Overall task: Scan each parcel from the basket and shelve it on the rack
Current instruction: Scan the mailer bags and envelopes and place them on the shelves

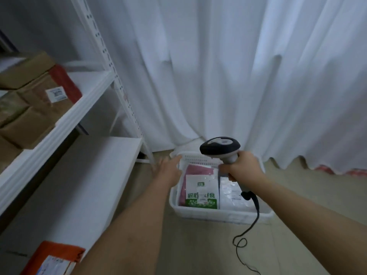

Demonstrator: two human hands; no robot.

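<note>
Above a white plastic basket [218, 214] of parcels, the right hand [243, 168] grips a black-and-grey handheld scanner [220, 146], the left hand [168, 167] reaches with fingers loosely spread, and a green-and-white pouch [200, 192] bears blurred Chinese lettering.

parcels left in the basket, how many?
3 visible in the white basket: a pink parcel at the left, a white-and-green pouch lying over it, and a clear-white bag at the right. Others may lie hidden underneath.

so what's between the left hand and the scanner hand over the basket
In the head view, the left hand and right hand gripping the scanner are apart; between them show the basket's far wall and a pink parcel.
</note>
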